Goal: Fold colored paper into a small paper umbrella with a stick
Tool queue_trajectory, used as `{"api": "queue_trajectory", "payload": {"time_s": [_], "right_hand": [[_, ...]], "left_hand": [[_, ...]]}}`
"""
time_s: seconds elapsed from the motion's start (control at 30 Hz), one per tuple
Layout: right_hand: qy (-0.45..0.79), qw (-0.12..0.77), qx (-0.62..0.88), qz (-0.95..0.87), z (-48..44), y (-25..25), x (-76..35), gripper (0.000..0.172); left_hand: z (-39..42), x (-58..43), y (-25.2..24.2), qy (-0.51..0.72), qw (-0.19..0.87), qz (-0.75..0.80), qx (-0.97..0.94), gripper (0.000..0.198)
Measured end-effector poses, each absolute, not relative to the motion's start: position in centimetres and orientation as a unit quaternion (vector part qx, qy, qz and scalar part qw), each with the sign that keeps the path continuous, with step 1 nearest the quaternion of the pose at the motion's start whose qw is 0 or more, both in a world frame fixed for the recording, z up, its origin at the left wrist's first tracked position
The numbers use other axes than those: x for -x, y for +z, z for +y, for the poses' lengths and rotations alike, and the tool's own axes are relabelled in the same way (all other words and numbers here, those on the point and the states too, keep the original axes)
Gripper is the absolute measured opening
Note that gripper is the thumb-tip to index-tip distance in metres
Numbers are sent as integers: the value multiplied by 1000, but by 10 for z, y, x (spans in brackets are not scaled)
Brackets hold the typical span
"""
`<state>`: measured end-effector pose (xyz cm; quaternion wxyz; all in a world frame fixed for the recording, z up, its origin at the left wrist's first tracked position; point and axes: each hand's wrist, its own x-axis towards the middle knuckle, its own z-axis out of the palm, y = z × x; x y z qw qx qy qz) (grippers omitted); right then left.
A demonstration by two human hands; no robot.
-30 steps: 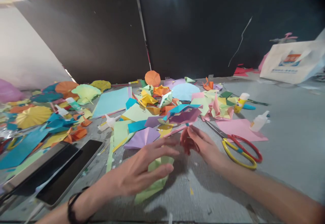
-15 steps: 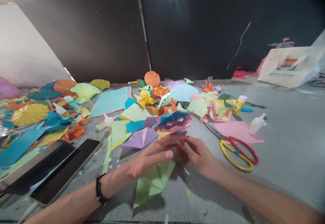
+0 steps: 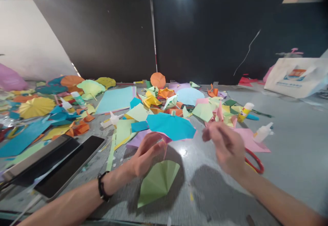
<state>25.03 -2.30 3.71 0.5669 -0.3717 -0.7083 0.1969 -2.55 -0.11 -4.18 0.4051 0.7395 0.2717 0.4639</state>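
A blue paper umbrella (image 3: 172, 127) with pink edges and a thin pink stem stands upright in front of me, its top facing up. My left hand (image 3: 148, 152) is closed at its underside, on the left of the stem. Off to the umbrella's right, my right hand (image 3: 225, 144) is raised above the table with its fingers curled; whether something small is between them is hidden. A folded green paper fan (image 3: 159, 183) lies below the umbrella, and a purple folded paper (image 3: 138, 139) shows partly behind my left hand.
Red-handled scissors (image 3: 256, 161) lie partly hidden behind my right hand. Glue bottles (image 3: 262, 132) and a glue stick (image 3: 246, 112) stand at the right. A phone (image 3: 70, 166) lies at the left. Colored paper scraps cover the back, and a white bag (image 3: 294, 77) sits far right.
The umbrella has tipped so its blue top now shows. My right hand has left it and moved right, over the scissors. My left hand has curled its fingers.
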Motion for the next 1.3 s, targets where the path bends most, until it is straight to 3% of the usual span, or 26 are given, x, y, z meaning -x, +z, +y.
{"api": "queue_trajectory", "payload": {"time_s": [0.07, 0.17, 0.43, 0.77, 1.3], "right_hand": [[153, 586, 360, -710, -18, 61, -254, 22], [79, 503, 347, -788, -14, 96, -249, 11], [164, 361, 361, -844, -9, 118, -224, 19], [221, 318, 389, -836, 3, 110, -220, 27], [273, 288, 415, -819, 10, 109, -225, 31]], "left_hand": [[2, 28, -46, 497, 366, 264, -741, 33], [5, 30, -51, 534, 315, 252, -743, 30], [6, 23, -49, 567, 263, 255, -738, 46], [-7, 13, 8, 468, 297, 254, -793, 49], [-9, 8, 23, 459, 286, 207, -815, 44]]}}
